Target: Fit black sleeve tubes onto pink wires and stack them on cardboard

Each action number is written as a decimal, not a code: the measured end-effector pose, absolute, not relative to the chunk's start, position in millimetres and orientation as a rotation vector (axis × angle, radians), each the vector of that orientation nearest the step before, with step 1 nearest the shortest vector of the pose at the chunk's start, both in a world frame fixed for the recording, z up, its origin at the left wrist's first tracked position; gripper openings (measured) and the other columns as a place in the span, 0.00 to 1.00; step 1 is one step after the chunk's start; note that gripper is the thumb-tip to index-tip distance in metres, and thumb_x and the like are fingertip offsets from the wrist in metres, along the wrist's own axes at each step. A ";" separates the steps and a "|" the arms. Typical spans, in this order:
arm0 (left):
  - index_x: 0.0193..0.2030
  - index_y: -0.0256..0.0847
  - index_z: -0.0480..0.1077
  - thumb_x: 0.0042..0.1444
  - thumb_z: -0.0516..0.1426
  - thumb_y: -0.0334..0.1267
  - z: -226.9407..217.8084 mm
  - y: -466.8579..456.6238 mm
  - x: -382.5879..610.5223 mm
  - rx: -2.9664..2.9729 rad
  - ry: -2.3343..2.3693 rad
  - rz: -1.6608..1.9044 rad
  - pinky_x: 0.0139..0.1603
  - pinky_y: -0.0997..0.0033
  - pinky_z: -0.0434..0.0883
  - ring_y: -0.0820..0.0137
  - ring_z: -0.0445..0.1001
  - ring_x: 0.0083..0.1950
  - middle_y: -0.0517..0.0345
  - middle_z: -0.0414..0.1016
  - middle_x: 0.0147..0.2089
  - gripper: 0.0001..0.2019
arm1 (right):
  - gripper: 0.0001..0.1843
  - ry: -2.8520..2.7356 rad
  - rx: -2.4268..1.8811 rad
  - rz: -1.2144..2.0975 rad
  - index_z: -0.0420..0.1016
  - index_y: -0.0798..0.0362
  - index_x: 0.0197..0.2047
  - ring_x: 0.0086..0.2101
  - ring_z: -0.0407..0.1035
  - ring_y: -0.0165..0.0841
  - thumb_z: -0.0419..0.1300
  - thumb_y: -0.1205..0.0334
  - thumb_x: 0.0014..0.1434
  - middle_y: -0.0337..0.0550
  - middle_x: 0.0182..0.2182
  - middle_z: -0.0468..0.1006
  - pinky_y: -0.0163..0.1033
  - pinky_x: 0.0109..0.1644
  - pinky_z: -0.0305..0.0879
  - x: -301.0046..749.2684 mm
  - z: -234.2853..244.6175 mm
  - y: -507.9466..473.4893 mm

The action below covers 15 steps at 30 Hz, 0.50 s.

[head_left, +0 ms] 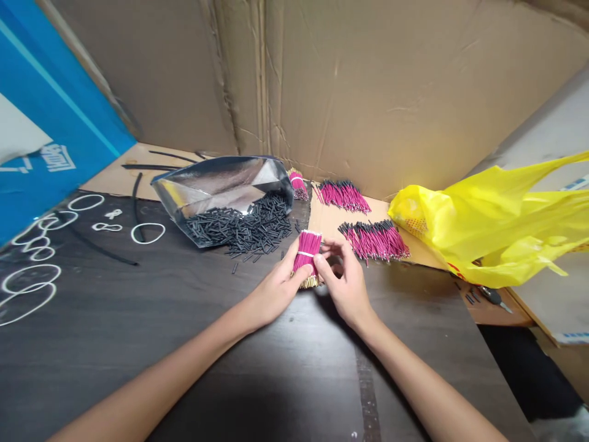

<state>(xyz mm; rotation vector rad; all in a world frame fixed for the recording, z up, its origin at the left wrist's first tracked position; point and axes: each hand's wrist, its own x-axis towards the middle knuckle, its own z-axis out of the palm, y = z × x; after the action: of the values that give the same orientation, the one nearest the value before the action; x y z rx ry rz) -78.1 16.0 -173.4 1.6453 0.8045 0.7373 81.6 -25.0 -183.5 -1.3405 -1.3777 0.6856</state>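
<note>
Pink wire bundle stands on the dark bench, gripped by the left hand and pinched by the right hand, apparently still banded. Two finished-looking sleeved piles lie beyond; black sleeves spill from the foil bag.

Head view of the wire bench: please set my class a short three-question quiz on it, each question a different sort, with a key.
1. True or false: both hands are on the banded bundle of pink wires.
2. What spills from the open foil bag? A) white rubber bands B) short black tube pieces C) screws
3. Fill in: the yellow plastic bag lies on the person's ____ side.

Key
1. True: the left hand and the right hand both grip it.
2. B: the black tube pieces lie in the bag's mouth and on the dark table.
3. right
</note>
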 end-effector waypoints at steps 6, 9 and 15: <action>0.75 0.44 0.54 0.73 0.48 0.47 -173.0 13.4 -79.4 1.729 0.783 0.743 0.72 0.57 0.62 0.57 0.64 0.72 0.51 0.67 0.71 0.27 | 0.22 -1.368 -1.219 0.951 0.68 0.49 0.61 0.45 0.76 0.37 0.60 0.50 0.68 0.47 0.48 0.81 0.43 0.50 0.73 83.9 -188.5 -25.3; 0.74 0.44 0.57 0.73 0.49 0.46 -172.3 12.8 -80.3 1.735 0.777 0.749 0.67 0.60 0.67 0.59 0.71 0.66 0.52 0.72 0.66 0.26 | 0.24 -1.403 -1.142 0.978 0.65 0.48 0.65 0.48 0.77 0.37 0.58 0.53 0.69 0.46 0.49 0.82 0.48 0.59 0.70 83.6 -190.9 -25.2; 0.72 0.40 0.60 0.71 0.51 0.46 -175.6 14.3 -79.5 1.663 0.843 0.770 0.67 0.60 0.67 0.57 0.66 0.70 0.51 0.72 0.66 0.26 | 0.35 -1.458 -1.174 0.954 0.54 0.48 0.73 0.43 0.77 0.37 0.59 0.58 0.66 0.44 0.46 0.82 0.46 0.52 0.75 88.7 -195.2 -19.2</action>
<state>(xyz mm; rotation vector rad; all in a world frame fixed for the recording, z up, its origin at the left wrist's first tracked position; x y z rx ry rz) -79.5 14.3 -175.6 1.6633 0.8434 0.7697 88.7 -19.2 -195.2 -1.1736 -1.4578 0.9537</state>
